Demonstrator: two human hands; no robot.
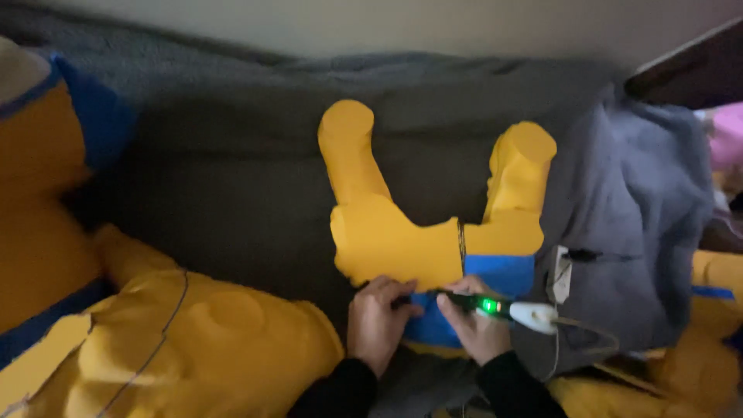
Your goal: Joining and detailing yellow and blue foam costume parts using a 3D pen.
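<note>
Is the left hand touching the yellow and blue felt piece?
Touching. The head view shows the left hand resting on the lower edge of the yellow and blue felt piece, its fingers overlapping the fabric with no gap.

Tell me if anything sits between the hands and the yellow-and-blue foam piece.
Nothing visible does. The left hand rests on the foam piece at its lower edge; the right hand holds a glue gun with its tip at the blue part.

Dim light. Dark grey fleece-covered sofa (pixel 232 155) spans the view. Pale wall (pixel 387 23) along the top edge. Dark wooden furniture (pixel 696 70) at upper right corner.
</note>
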